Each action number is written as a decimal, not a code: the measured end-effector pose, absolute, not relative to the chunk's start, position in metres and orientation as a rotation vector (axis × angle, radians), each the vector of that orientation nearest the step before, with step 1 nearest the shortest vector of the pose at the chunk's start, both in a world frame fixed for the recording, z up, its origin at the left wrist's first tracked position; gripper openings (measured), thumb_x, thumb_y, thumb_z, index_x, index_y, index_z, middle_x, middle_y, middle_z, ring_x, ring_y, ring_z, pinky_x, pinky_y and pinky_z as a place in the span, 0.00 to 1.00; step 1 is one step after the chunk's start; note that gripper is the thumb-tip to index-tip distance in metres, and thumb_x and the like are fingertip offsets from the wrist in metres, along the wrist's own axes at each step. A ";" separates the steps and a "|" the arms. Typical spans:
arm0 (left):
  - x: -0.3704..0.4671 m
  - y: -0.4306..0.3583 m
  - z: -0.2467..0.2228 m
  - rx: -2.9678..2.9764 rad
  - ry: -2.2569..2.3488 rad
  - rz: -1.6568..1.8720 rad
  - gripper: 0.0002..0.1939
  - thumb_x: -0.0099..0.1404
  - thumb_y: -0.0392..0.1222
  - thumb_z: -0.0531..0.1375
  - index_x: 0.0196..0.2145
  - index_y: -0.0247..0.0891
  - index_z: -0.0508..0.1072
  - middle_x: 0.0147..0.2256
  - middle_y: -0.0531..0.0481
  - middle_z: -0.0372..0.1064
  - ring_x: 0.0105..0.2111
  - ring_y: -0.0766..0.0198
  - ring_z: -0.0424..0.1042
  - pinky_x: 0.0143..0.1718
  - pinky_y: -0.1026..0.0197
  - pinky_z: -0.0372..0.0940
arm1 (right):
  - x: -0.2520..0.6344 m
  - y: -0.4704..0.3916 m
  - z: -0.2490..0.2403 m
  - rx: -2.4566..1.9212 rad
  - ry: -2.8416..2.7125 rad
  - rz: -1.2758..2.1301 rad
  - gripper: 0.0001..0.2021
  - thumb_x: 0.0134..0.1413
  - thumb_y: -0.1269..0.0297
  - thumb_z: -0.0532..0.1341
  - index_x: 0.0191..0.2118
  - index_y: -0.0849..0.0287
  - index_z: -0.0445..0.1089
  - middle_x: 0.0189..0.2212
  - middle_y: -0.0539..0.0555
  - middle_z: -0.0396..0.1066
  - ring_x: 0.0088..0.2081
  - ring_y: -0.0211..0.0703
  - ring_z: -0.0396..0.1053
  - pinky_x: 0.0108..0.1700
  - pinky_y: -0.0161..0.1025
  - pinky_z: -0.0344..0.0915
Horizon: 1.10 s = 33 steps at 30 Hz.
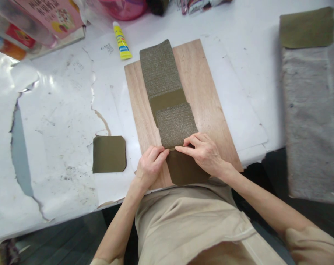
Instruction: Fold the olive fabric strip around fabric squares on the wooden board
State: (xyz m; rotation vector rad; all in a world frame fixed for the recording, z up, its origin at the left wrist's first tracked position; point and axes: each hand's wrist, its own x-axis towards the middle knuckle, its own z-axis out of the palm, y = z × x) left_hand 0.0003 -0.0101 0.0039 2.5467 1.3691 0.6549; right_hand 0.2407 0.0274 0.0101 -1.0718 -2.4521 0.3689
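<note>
A long strip [178, 125] of olive fabric with rough grey-green panels lies on a wooden board [202, 88]. My left hand [152, 163] pinches the strip's left edge, at the seam between the lower rough panel and the smooth olive end. At the same seam, further right, my right hand [204, 151] rests with its index finger stretched along it and the thumb and other fingers bent on the fabric. The smooth end [185, 169] of the strip hangs towards my apron, partly under my right hand.
An olive square piece [109, 154] lies left of the board. Beyond it is a yellow tube [122, 41]. A pink box [52, 16] and bottles stand at the back left. Another olive piece [307, 28] lies on a grey surface [313, 121] at the right. The white table covering [64, 110] is torn.
</note>
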 end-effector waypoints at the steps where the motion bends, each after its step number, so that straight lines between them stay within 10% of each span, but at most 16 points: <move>1: 0.001 -0.010 0.004 2.555 1.371 0.656 0.13 0.70 0.31 0.54 0.49 0.37 0.70 0.40 0.43 0.70 0.40 0.60 0.68 0.39 0.60 0.68 | 0.240 0.027 0.010 -1.069 -2.451 0.365 0.13 0.65 0.68 0.56 0.50 0.49 0.75 0.38 0.53 0.70 0.43 0.43 0.62 0.45 0.40 0.58; 33: 0.032 -0.029 0.007 2.618 1.574 0.476 0.24 0.69 0.30 0.53 0.62 0.35 0.61 0.46 0.39 0.68 0.49 0.53 0.67 0.49 0.50 0.67 | 0.238 0.030 0.012 -1.037 -2.468 0.258 0.12 0.66 0.67 0.55 0.46 0.51 0.75 0.35 0.52 0.70 0.42 0.42 0.62 0.46 0.41 0.55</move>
